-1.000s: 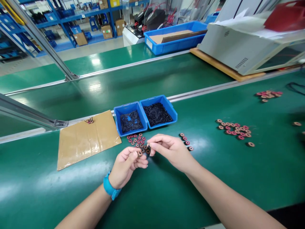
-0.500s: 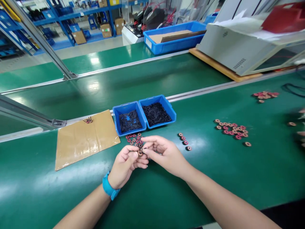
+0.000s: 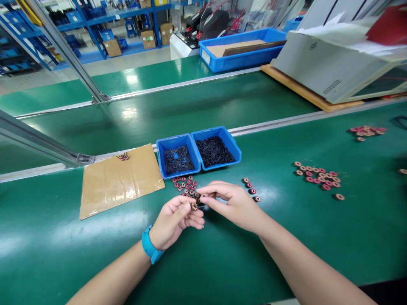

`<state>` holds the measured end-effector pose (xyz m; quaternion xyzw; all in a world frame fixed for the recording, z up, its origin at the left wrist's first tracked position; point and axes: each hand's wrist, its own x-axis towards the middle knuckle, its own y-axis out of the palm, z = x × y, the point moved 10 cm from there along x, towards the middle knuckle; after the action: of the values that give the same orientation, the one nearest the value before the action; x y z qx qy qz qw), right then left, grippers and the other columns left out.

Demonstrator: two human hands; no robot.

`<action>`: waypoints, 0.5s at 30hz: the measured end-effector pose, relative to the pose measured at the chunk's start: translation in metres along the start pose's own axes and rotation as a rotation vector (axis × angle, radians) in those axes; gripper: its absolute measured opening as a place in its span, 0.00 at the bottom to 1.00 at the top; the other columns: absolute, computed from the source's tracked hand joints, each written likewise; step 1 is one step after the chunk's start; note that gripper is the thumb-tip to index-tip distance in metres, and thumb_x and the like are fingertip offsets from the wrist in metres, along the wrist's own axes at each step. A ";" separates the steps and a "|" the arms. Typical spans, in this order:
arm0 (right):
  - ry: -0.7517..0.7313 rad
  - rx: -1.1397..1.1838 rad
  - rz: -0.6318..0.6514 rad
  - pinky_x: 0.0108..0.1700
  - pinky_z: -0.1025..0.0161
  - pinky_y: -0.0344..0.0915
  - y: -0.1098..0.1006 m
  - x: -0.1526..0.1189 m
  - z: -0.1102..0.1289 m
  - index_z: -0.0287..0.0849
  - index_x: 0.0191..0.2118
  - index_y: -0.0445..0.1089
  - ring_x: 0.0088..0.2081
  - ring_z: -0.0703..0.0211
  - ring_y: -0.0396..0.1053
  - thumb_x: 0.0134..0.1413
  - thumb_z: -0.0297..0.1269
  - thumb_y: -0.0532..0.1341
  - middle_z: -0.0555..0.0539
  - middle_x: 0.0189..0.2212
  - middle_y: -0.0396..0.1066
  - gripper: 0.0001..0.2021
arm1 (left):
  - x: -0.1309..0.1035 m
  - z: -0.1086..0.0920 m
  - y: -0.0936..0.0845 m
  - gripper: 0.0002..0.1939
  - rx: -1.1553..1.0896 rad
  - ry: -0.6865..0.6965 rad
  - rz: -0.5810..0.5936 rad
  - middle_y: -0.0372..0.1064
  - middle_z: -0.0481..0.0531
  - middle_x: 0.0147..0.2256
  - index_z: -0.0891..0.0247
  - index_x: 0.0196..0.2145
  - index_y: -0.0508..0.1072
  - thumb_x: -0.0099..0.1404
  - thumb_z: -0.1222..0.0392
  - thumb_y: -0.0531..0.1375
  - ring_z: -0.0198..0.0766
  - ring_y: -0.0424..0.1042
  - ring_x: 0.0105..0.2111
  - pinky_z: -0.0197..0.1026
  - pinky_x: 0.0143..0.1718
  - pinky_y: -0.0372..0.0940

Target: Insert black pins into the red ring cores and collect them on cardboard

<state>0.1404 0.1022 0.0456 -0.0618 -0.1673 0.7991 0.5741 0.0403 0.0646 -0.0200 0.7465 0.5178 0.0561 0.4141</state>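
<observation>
Coppery, toothed ring (image 3: 194,206) is pinched in the left hand (image 3: 172,221); what the right hand (image 3: 234,205) grasps is unclear.

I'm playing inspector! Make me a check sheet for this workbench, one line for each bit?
Surface: green worktop, shiny, with glare.
Things: small rings lie in groups; two blue bins hold thin black pieces.
Clutter: cardboard sheet, a few bits with dark strands near its far edge.
Left hand: pinches a small ring.
Right hand: fingertips beside that ring; whether they grip anything is too small to tell.
Cables: dark cord at the right edge, blurred.
Surroundings: grey machine on a wooden board; blue shelving behind.
</observation>
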 end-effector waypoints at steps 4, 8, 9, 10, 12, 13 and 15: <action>-0.014 0.039 0.108 0.34 0.64 0.67 0.009 -0.001 0.002 0.42 0.37 0.74 0.32 0.62 0.70 0.52 0.33 0.59 0.47 0.30 0.73 0.08 | 0.000 0.002 0.001 0.13 -0.001 -0.027 0.017 0.76 0.51 0.25 0.67 0.34 0.72 0.52 0.58 0.67 0.33 0.75 0.22 0.33 0.26 0.69; 0.016 0.122 0.142 0.32 0.66 0.65 0.011 -0.001 0.001 0.42 0.36 0.74 0.29 0.64 0.67 0.52 0.35 0.59 0.48 0.28 0.71 0.07 | 0.000 0.004 -0.001 0.13 0.019 -0.047 0.000 0.76 0.52 0.25 0.67 0.34 0.73 0.53 0.57 0.66 0.34 0.74 0.22 0.34 0.26 0.69; 0.033 0.140 0.148 0.32 0.66 0.65 0.012 -0.001 0.001 0.41 0.35 0.73 0.29 0.65 0.67 0.52 0.35 0.59 0.48 0.28 0.70 0.07 | 0.000 0.004 -0.001 0.13 0.025 -0.050 -0.003 0.76 0.52 0.25 0.67 0.34 0.73 0.53 0.57 0.66 0.34 0.74 0.22 0.34 0.25 0.69; 0.051 0.155 0.157 0.32 0.66 0.65 0.013 -0.001 0.000 0.40 0.33 0.73 0.28 0.65 0.66 0.52 0.36 0.59 0.48 0.28 0.70 0.07 | 0.000 0.005 -0.002 0.13 0.030 -0.051 -0.005 0.76 0.52 0.25 0.67 0.34 0.73 0.53 0.57 0.66 0.33 0.74 0.22 0.34 0.25 0.69; 0.084 0.167 0.171 0.32 0.66 0.64 0.016 -0.001 -0.003 0.40 0.31 0.71 0.28 0.65 0.66 0.52 0.38 0.60 0.48 0.27 0.69 0.07 | 0.000 0.005 -0.001 0.14 0.035 -0.050 -0.007 0.76 0.51 0.25 0.67 0.34 0.73 0.52 0.57 0.66 0.33 0.74 0.22 0.33 0.25 0.69; 0.096 0.165 0.175 0.32 0.65 0.64 0.017 -0.002 -0.004 0.40 0.30 0.70 0.28 0.65 0.65 0.52 0.38 0.59 0.49 0.27 0.68 0.07 | 0.000 0.005 -0.001 0.13 0.034 -0.050 -0.007 0.76 0.52 0.25 0.67 0.34 0.73 0.53 0.57 0.66 0.33 0.74 0.22 0.33 0.25 0.69; 0.111 0.167 0.174 0.32 0.65 0.64 0.019 -0.002 -0.006 0.40 0.29 0.68 0.28 0.65 0.64 0.53 0.38 0.59 0.49 0.27 0.66 0.07 | 0.000 0.006 -0.001 0.13 0.031 -0.050 -0.006 0.76 0.52 0.25 0.67 0.34 0.73 0.53 0.57 0.66 0.33 0.75 0.23 0.33 0.26 0.69</action>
<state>0.1261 0.0961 0.0331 -0.0720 -0.0621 0.8526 0.5139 0.0431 0.0615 -0.0245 0.7526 0.5102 0.0282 0.4154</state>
